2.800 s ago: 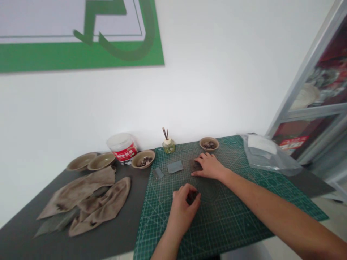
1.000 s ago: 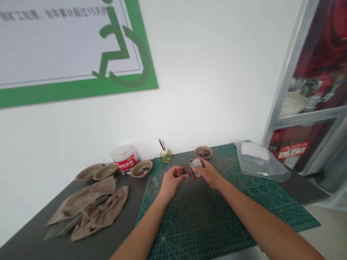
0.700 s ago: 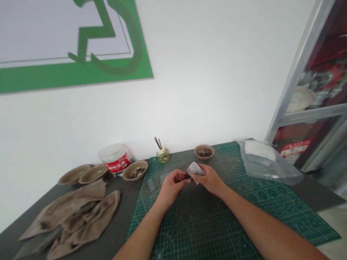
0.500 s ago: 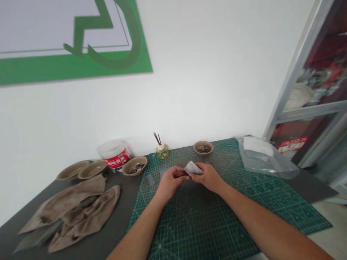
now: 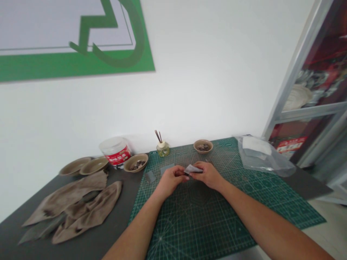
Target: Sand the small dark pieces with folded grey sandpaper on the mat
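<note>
Both hands meet above the green cutting mat (image 5: 200,224). My right hand (image 5: 208,175) is closed on a small folded grey sheet (image 5: 192,168) that looks like sandpaper, pinched between thumb and fingers. Just left of it, my left hand (image 5: 171,180) has its fingers pinched together at the sheet's near corner. Something small and dark seems to be between those fingertips, too hidden to name. Flat on the mat beside the left hand lie a small grey piece (image 5: 150,176) and a larger grey sheet (image 5: 166,168), partly behind the hand.
A bowl of small dark pieces (image 5: 203,146) and a reed diffuser (image 5: 162,148) stand at the back. On the left are another bowl (image 5: 135,163), a plastic tub (image 5: 117,153), two tan dishes (image 5: 74,167) and stained cloths (image 5: 89,216). A clear plastic bag (image 5: 265,155) lies right.
The folded grey sheet has tilted flatter between my hands, showing less of its face. Both hands stay in nearly the same place; the view has shifted slightly.
</note>
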Demonstrator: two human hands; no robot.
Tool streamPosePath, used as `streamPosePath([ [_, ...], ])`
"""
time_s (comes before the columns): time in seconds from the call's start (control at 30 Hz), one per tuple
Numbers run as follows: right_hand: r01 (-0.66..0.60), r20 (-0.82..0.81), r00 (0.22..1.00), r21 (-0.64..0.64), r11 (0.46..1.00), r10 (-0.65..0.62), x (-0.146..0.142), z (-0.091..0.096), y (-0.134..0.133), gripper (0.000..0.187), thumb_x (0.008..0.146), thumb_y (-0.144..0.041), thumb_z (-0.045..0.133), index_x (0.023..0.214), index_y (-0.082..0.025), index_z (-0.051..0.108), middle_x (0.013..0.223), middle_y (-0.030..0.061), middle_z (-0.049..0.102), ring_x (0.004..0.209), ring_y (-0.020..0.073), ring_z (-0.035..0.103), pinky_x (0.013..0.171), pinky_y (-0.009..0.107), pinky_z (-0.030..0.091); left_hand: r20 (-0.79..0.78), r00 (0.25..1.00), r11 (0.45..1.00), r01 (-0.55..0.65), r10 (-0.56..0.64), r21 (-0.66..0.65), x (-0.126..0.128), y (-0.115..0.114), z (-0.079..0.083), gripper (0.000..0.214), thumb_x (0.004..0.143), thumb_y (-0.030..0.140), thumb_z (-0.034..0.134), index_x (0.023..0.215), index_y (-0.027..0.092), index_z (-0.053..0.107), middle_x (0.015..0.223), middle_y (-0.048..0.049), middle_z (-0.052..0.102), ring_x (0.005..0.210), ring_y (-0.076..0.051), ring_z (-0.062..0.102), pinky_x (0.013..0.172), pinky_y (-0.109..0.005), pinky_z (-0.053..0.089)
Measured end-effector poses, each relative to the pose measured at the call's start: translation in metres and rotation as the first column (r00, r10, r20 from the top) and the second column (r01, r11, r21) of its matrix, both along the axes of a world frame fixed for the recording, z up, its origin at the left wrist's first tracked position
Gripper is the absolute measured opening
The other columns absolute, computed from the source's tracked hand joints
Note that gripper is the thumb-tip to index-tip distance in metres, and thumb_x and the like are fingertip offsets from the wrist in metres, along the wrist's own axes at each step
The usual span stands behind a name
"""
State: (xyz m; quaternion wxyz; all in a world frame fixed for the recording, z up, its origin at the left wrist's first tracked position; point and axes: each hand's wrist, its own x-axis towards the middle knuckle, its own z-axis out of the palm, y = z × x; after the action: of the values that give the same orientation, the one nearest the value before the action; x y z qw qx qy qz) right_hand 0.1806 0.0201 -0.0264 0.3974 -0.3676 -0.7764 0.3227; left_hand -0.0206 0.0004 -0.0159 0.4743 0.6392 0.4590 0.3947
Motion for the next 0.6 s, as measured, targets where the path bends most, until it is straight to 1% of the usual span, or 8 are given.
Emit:
streamPosePath([
  [0.07, 0.0, 0.005, 1.0, -0.007, 1.0, 0.0, 0.0001, 0.0007, 0.0006, 0.018, 0.079, -0.033, 0.067, 0.086, -0.016, 0.071, 0.078, 0.0006, 0.064, 0.069, 0.0138, 0.057, 0.063, 0.023, 0.039, -0.016, 1.0, 1.0, 0.015, -0.015, 0.004, 0.0, -0.0001, 0.0002, 0.02, 0.067, 0.021, 0.071, 0.085, 0.014, 0.065, 0.067, 0.0006, 0.067, 0.06, -0.012, 0.059, 0.057, -0.021, 0.04],
  [0.2, -0.006, 0.012, 1.0, 0.004, 1.0, 0.006, -0.0001, 0.0009, 0.0008, 0.015, 0.078, -0.03, 0.068, 0.085, -0.017, 0.071, 0.078, 0.0003, 0.064, 0.071, 0.014, 0.058, 0.064, 0.023, 0.039, -0.057, 0.998, 1.0, 0.0, 0.001, 0.009, 0.0007, -0.0008, 0.0012, 0.02, 0.068, 0.021, 0.071, 0.086, 0.015, 0.065, 0.068, 0.0002, 0.067, 0.061, -0.013, 0.06, 0.058, -0.022, 0.041],
  [0.33, -0.044, 0.008, 0.999, -0.038, 0.998, 0.045, -0.0004, 0.0005, -0.001, 0.016, 0.078, -0.029, 0.068, 0.086, -0.016, 0.071, 0.077, 0.0003, 0.064, 0.069, 0.0135, 0.057, 0.061, 0.022, 0.039, -0.013, 0.999, 0.998, 0.048, -0.048, 0.029, 0.001, -0.0019, 0.0016, 0.022, 0.069, 0.018, 0.069, 0.09, 0.015, 0.065, 0.078, -0.0018, 0.07, 0.07, -0.015, 0.063, 0.065, -0.024, 0.045],
  [0.47, -0.019, -0.003, 1.0, 0.031, 0.999, 0.02, -0.0007, 0.0022, -0.0035, 0.014, 0.079, -0.027, 0.068, 0.088, -0.017, 0.071, 0.082, 0.0014, 0.065, 0.074, 0.0139, 0.059, 0.067, 0.023, 0.041, -0.052, 0.998, 0.998, 0.038, -0.036, 0.046, 0.0005, -0.003, 0.0019, 0.021, 0.071, 0.022, 0.069, 0.09, 0.015, 0.066, 0.071, -0.0004, 0.067, 0.065, -0.014, 0.06, 0.06, -0.023, 0.042],
  [0.6, -0.051, 0.018, 0.999, 0.028, 0.998, 0.05, -0.0002, 0.0049, -0.0056, 0.013, 0.078, -0.027, 0.069, 0.085, -0.017, 0.071, 0.079, 0.001, 0.065, 0.07, 0.0131, 0.058, 0.063, 0.023, 0.041, -0.066, 0.997, 0.997, 0.048, -0.045, 0.054, -0.0005, -0.0023, 0.0009, 0.021, 0.069, 0.021, 0.07, 0.089, 0.014, 0.066, 0.076, -0.0021, 0.069, 0.069, -0.015, 0.062, 0.063, -0.024, 0.043],
])
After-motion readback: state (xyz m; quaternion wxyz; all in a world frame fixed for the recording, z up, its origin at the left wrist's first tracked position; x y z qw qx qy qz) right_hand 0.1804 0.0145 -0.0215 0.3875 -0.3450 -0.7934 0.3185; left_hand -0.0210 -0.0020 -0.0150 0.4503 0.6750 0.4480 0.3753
